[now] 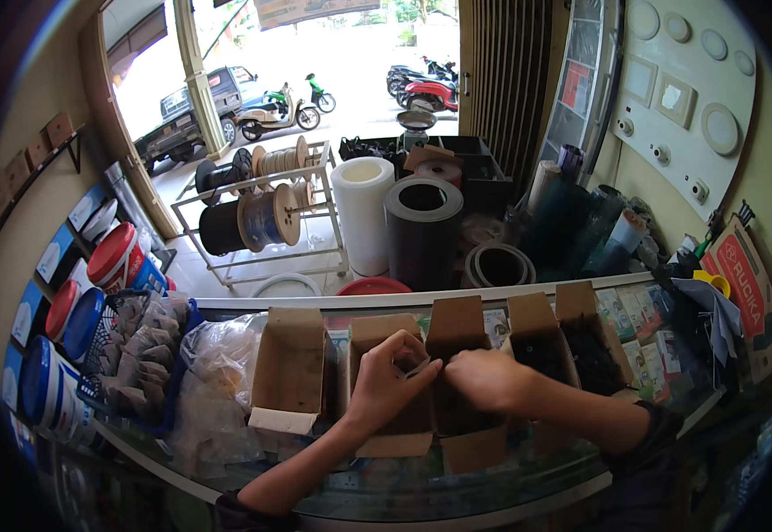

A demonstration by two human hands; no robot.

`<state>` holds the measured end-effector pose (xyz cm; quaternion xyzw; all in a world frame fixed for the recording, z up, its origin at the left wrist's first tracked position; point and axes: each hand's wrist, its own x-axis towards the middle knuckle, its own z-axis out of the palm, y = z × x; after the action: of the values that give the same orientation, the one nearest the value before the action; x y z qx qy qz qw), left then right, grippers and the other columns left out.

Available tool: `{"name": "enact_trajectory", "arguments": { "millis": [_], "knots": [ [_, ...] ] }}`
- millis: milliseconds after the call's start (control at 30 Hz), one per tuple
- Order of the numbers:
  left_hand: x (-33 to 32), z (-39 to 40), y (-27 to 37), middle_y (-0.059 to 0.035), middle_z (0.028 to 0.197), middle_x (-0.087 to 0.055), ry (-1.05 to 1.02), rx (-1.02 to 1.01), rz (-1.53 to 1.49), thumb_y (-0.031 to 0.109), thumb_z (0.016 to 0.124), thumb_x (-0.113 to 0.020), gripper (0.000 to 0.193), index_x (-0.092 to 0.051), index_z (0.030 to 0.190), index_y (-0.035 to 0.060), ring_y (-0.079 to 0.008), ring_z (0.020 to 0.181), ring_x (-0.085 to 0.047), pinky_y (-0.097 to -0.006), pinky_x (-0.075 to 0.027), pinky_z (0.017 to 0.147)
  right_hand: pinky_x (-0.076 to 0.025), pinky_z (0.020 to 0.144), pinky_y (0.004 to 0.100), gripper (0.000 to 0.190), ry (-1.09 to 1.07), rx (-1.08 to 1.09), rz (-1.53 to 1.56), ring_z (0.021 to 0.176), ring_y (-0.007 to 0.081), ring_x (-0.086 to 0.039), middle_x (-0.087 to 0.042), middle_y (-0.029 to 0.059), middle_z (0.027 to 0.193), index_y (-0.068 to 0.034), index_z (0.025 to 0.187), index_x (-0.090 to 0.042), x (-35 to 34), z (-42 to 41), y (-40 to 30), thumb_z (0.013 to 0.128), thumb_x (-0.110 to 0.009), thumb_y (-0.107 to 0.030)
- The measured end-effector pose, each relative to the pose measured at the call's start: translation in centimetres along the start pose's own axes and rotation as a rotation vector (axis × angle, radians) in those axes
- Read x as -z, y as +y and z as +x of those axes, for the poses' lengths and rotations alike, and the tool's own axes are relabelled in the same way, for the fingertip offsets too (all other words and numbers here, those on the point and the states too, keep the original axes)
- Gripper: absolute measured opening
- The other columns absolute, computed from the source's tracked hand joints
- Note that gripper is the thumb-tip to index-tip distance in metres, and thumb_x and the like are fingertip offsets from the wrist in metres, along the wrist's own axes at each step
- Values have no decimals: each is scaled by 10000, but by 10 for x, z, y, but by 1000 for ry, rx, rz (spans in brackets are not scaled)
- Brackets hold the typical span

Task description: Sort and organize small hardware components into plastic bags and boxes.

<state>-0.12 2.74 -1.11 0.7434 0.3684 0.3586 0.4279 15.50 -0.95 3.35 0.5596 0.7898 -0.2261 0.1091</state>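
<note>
My left hand (pixel 386 379) is curled around a small clear plastic bag (pixel 415 365), above an open cardboard box (pixel 394 447). Close to its thumb, my right hand (pixel 487 380) is bent over the neighbouring cardboard box (pixel 474 455). Its fingertips are hidden, so I cannot tell whether it pinches anything. To the right, a cardboard box (pixel 531 311) and the end cardboard box (pixel 575 302) hold small dark parts (pixel 589 352). The leftmost cardboard box (pixel 287 372) shows a bare bottom.
The boxes stand on a glass display counter (pixel 359 495). Left of them lie loose clear plastic bags (pixel 216 379) and a blue basket (pixel 183 399) of filled packets (pixel 143 359). Beyond the counter are a cable spool rack (pixel 333 219) and large sheet rolls (pixel 422 233).
</note>
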Motion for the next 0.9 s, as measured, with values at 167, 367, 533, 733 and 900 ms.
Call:
{"name": "enact_trajectory", "arguments": {
  "millis": [167, 367, 533, 733, 900],
  "knots": [
    [-1, 1, 3, -11, 727, -566, -26, -8, -52, 125, 723, -710, 206, -534, 772, 30, -55, 725, -534, -220, -448, 690, -472, 793, 383, 302, 9, 141, 24, 945, 301, -552, -574, 146, 922, 1, 926, -569, -1, 6, 29, 652, -661, -89],
    [-1, 3, 13, -11, 690, -566, -47, 69, -100, 119, 722, -708, 202, -533, 762, 25, -47, 666, -542, -201, -450, 642, -491, 632, 412, 94, 51, 269, 125, 704, 341, -603, -586, 162, 728, -4, 740, -554, -26, 6, 28, 744, -489, -72],
    [1, 8, 10, -55, 655, -586, -60, 51, -98, 80, 738, -678, 171, -532, 762, -6, -81, 631, -583, -226, -481, 631, -481, 600, 419, 110, 7, 306, 162, 680, 331, -602, -579, 157, 677, -32, 699, -545, -31, 14, 25, 747, -486, -110],
    [1, 11, 11, -14, 652, -563, -91, 92, -136, 65, 714, -708, 201, -518, 742, 10, -33, 607, -536, -177, -428, 556, -483, 610, 415, 112, -74, 177, 317, 708, 325, -607, -593, 150, 704, -46, 685, -560, -11, 12, 26, 749, -490, -105],
    [2, 10, 8, -10, 661, -562, -87, 76, -139, 61, 716, -706, 198, -517, 748, 10, -32, 616, -537, -173, -428, 564, -494, 615, 394, 101, -149, 245, 52, 723, 303, -619, -616, 125, 732, -68, 739, -610, -18, 18, 29, 738, -513, -96]
  ]
}}
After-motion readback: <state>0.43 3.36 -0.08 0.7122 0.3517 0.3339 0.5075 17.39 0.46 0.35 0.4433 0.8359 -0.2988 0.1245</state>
